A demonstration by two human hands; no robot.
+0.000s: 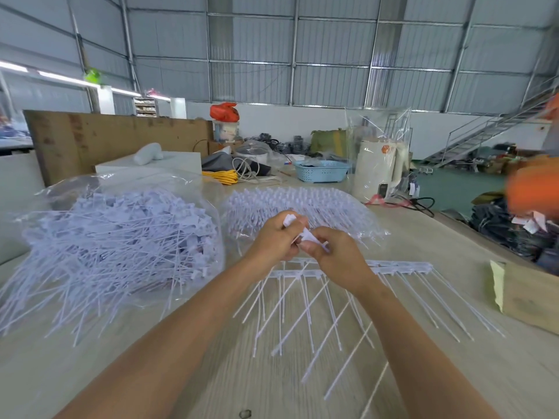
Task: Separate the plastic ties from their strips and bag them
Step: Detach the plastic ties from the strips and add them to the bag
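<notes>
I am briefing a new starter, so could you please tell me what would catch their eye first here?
First, the two hands at the centre: the left hand and right hand both pinch white plastic ties above the table. Next, the big clear bag of loose ties at the left. Then the strip with ties still attached, fanned out just below the hands.

A blue basket [321, 170] sits far back on the table [151, 373], near a white machine [378, 167] wrapped in clear plastic. A yellow cord [220, 176] lies coiled left of the basket, and a red bag [224, 112] sits on top of a box behind it. A cardboard box [532, 294] rests at the table's right edge, and metal stairs [496, 128] climb the far wall.
</notes>
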